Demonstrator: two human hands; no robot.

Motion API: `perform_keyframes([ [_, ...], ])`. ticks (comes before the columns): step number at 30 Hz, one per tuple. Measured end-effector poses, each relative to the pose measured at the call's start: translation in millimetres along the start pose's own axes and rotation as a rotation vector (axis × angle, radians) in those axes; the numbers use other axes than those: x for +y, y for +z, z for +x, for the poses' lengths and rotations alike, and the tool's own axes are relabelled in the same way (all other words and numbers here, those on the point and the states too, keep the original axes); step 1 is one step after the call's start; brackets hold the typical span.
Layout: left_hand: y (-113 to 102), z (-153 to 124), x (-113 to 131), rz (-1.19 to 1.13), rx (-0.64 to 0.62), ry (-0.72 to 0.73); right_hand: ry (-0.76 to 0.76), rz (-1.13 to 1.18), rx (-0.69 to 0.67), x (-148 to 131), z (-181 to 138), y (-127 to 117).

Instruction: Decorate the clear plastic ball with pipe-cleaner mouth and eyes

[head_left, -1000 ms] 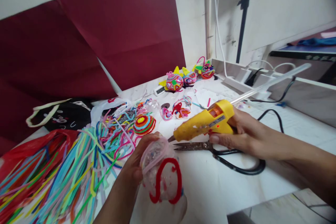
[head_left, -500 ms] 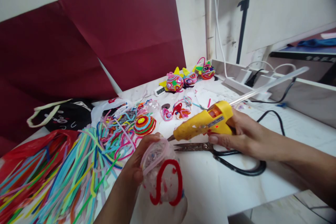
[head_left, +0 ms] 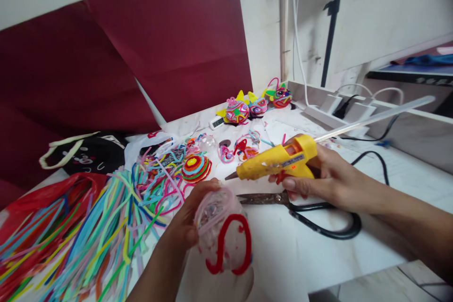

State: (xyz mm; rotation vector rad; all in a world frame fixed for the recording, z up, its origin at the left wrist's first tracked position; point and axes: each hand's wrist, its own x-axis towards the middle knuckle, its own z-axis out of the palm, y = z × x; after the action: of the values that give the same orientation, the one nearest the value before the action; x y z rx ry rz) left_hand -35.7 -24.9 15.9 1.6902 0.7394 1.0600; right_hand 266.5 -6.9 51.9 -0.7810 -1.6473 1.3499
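Observation:
My left hand point(head_left: 191, 217) is wrapped round a clear plastic ball point(head_left: 230, 240) at the bottom middle. A red pipe cleaner point(head_left: 221, 245) curves over its near side, and a pale pink pipe cleaner point(head_left: 215, 212) loops over its top. In my right hand point(head_left: 325, 179) is a yellow hot glue gun point(head_left: 276, 158), a long clear glue stick point(head_left: 375, 120) jutting from its back. The nozzle points left, just above the ball and apart from it. Below the gun, black-handled scissors point(head_left: 325, 219) lie on the white table, their blades partly behind the ball.
Bundles of coloured pipe cleaners point(head_left: 102, 231) and a red plastic bag point(head_left: 71, 193) cover the left side. A coiled pipe-cleaner disc point(head_left: 196, 168) lies mid-table. Several decorated balls point(head_left: 238, 111) and a small white timer point(head_left: 216, 122) stand at the back. Plugged chargers point(head_left: 359, 111) are at right.
The glue gun's nozzle has lifted slightly away from the ball's top edge. The whole view has shifted a little, and the ball sits slightly farther right in it.

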Motion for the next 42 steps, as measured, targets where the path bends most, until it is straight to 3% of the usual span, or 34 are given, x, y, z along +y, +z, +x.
perform_keyframes([
  [3,3,2,5,-0.113,-0.045,0.037,0.037,0.019,0.044,-4,3,-1],
  [8,4,4,6,-0.073,-0.074,0.087,0.186,0.045,0.096,-5,13,-9],
  [17,6,8,14,0.207,-0.010,0.193,0.386,-0.070,-0.024,40,29,-28],
  [20,6,8,14,0.294,0.010,0.229,0.383,-0.254,-0.029,47,31,-30],
  [23,5,6,11,0.371,0.006,0.247,0.337,-0.628,-0.041,46,33,-30],
  [27,3,4,6,0.439,-0.026,0.284,0.145,-1.027,0.091,33,31,-22],
  [29,4,4,6,0.465,-0.025,0.301,0.013,-0.935,0.104,21,27,-12],
  [31,6,4,8,0.484,-0.018,0.307,-0.039,-0.612,-0.008,7,22,2],
  [36,12,4,15,0.518,-0.046,0.306,0.105,-0.010,-0.277,-9,13,33],
  [42,14,3,18,0.552,-0.054,0.314,0.164,0.250,-0.268,2,11,42],
])
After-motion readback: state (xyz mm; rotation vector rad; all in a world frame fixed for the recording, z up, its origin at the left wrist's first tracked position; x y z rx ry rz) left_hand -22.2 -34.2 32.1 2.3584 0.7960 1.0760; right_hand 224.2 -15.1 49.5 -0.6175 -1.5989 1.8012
